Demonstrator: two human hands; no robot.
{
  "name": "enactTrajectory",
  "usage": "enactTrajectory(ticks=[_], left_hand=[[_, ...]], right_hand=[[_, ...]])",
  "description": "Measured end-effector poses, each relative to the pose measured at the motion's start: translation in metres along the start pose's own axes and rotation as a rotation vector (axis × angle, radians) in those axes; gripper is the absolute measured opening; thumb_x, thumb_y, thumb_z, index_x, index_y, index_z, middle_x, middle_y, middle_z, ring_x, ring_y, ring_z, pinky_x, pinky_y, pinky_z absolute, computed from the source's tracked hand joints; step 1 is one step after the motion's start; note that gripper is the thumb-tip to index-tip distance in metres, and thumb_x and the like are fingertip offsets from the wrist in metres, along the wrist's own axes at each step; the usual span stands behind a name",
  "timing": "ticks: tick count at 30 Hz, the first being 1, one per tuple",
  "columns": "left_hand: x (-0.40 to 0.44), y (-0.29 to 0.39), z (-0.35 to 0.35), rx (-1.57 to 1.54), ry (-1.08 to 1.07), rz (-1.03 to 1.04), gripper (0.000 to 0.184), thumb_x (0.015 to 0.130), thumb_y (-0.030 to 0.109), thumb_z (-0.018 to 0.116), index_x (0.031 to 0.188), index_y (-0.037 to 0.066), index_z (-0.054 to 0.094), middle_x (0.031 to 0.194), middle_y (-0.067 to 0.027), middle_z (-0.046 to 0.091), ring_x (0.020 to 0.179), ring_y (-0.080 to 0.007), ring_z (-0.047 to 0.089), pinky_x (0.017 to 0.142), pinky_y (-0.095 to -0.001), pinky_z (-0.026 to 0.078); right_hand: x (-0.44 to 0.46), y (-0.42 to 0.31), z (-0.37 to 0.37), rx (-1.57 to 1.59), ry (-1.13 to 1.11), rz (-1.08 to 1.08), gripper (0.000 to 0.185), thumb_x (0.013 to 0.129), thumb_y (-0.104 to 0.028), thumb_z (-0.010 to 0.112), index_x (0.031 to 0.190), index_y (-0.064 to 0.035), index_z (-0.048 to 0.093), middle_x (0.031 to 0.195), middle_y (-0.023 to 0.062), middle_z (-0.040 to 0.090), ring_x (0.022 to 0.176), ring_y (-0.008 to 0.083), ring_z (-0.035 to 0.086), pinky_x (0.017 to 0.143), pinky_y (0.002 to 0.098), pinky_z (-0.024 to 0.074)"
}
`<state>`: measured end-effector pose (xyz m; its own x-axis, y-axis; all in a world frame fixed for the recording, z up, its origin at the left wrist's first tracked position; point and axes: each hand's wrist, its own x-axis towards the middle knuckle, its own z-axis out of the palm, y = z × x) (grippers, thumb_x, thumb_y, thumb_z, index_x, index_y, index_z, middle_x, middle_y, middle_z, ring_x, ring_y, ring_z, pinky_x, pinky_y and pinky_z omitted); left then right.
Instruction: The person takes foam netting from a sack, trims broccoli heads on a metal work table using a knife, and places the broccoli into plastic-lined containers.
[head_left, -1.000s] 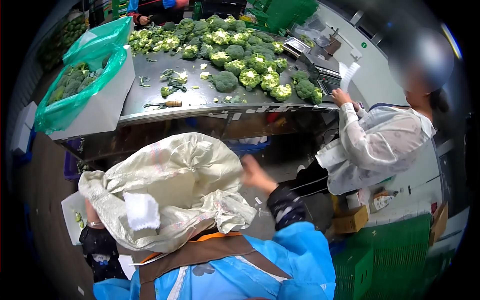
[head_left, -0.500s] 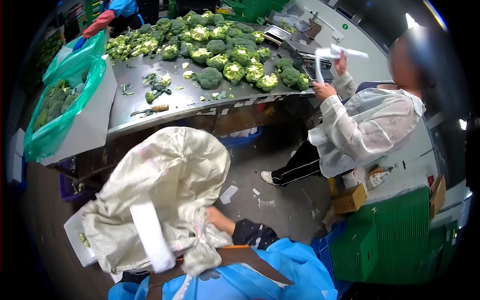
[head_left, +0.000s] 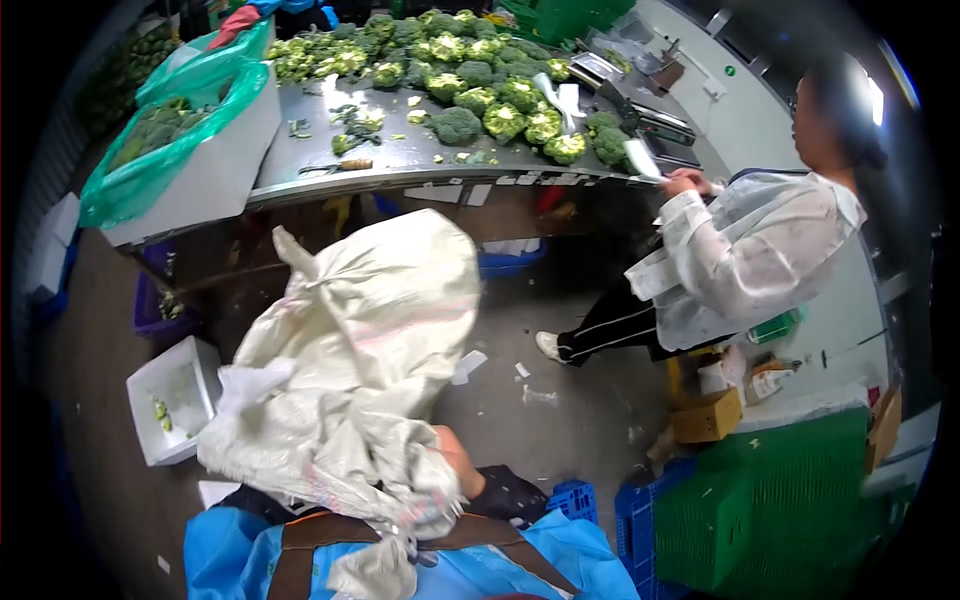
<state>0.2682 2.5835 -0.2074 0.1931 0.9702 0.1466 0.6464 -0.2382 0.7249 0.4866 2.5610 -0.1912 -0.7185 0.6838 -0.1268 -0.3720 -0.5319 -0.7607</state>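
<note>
Woven sack (head_left: 400, 300) before me, between blue overgarment (head_left: 235, 560) and metal table (head_left: 395, 150); a loose hold could drop its slack folds floorward. Long axis runs outward from me, rounded end tableward. Right hand (head_left: 459, 462) at folds (fingers buried, can't tell pinch); left hand hidden.

Metal table (head_left: 300, 112); broccoli (head_left: 475, 74); wooden-handled knife (head_left: 356, 164)

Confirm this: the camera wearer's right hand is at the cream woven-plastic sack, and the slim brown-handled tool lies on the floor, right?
Not quite: the head view shows the slim brown-handled tool on the grey metal table. The wearer's right hand is indeed at the cream woven-plastic sack.
</note>
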Motion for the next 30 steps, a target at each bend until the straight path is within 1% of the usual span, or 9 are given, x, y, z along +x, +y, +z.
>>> enactTrajectory(ticks=[8,10,11,12,14,15,19,24,30], left_hand=[[-0.019,0.029,0.018,0.008,-0.002,-0.028,0.048,0.08,0.022,0.06,0.124,0.004,0.052,0.125,-0.0174,0.055,0.116,-0.032,0.052,0.099,-0.0392,0.04],[-0.021,0.034,0.023,0.005,-0.006,-0.021,0.048,0.079,0.022,0.061,0.124,0.004,0.052,0.124,-0.0175,0.055,0.116,-0.0321,0.052,0.098,-0.0392,0.04],[-0.021,0.037,0.027,0.0,-0.002,-0.019,0.048,0.079,0.022,0.061,0.123,0.005,0.052,0.124,-0.0175,0.055,0.116,-0.0321,0.052,0.098,-0.0393,0.04],[-0.02,0.04,0.031,-0.008,-0.006,-0.011,0.048,0.079,0.022,0.061,0.123,0.005,0.052,0.124,-0.0175,0.055,0.115,-0.0322,0.052,0.098,-0.0393,0.04],[-0.018,0.045,0.042,-0.019,-0.016,-0.003,0.049,0.079,0.022,0.062,0.123,0.005,0.053,0.124,-0.0176,0.055,0.115,-0.0323,0.052,0.098,-0.0393,0.04],[-0.016,0.047,0.048,-0.029,-0.021,0.005,0.049,0.078,0.023,0.062,0.123,0.005,0.053,0.124,-0.0176,0.055,0.115,-0.0323,0.052,0.098,-0.0393,0.04],[0.003,0.057,0.076,-0.086,-0.063,0.019,0.049,0.078,0.023,0.063,0.122,0.005,0.053,0.123,-0.0178,0.055,0.115,-0.0325,0.052,0.098,-0.0393,0.04],[0.049,0.055,0.11,-0.154,-0.147,0.059,0.05,0.077,0.024,0.064,0.121,0.005,0.054,0.122,-0.0179,0.056,0.115,-0.0328,0.052,0.098,-0.0394,0.04],[0.113,0.042,0.136,-0.223,-0.304,0.118,0.05,0.076,0.025,0.065,0.121,0.005,0.055,0.122,-0.0181,0.056,0.115,-0.033,0.052,0.098,-0.0394,0.041]], right_hand=[[-0.066,-0.028,0.026,-0.203,-0.361,-0.383,0.047,0.081,-0.021,0.058,0.118,0.0073,0.053,0.113,0.0135,0.061,0.103,0.0219,0.057,0.091,0.0328,0.0419],[-0.066,0.01,0.0,-0.337,-0.157,-0.362,0.042,0.084,-0.018,0.057,0.119,0.005,0.053,0.111,0.0133,0.061,0.103,0.0221,0.057,0.092,0.0347,0.0417],[-0.062,0.039,-0.015,-0.437,0.162,-0.294,0.037,0.085,-0.013,0.057,0.117,0.0037,0.053,0.109,0.0128,0.061,0.103,0.0216,0.056,0.091,0.0351,0.0426],[-0.043,0.032,-0.015,-0.148,0.14,-0.227,0.033,0.085,-0.01,0.056,0.115,0.0035,0.054,0.107,0.0129,0.06,0.102,0.0226,0.056,0.09,0.0353,0.0436],[-0.016,0.033,-0.02,0.004,0.064,-0.2,0.036,0.091,-0.02,0.046,0.121,0.0,0.049,0.112,0.012,0.059,0.095,0.0201,0.059,0.084,0.0343,0.0478],[-0.017,0.059,-0.043,-0.425,0.111,-0.276,0.038,0.091,-0.021,0.044,0.122,0.0,0.048,0.113,0.0124,0.059,0.096,0.0203,0.058,0.085,0.034,0.0474],[-0.048,0.023,-0.013,-0.304,0.041,-0.221,0.039,0.088,-0.016,0.046,0.123,0.0011,0.048,0.113,0.0127,0.058,0.097,0.0202,0.058,0.086,0.0332,0.0464],[-0.069,-0.046,0.003,-0.333,-0.04,-0.505,0.041,0.085,-0.011,0.049,0.123,0.0024,0.048,0.114,0.013,0.058,0.098,0.02,0.057,0.086,0.0321,0.0452],[0.017,-0.115,-0.024,-0.403,0.356,-0.763,0.045,0.08,-0.004,0.052,0.124,0.0041,0.048,0.114,0.0134,0.058,0.1,0.0198,0.056,0.087,0.0309,0.0437]])
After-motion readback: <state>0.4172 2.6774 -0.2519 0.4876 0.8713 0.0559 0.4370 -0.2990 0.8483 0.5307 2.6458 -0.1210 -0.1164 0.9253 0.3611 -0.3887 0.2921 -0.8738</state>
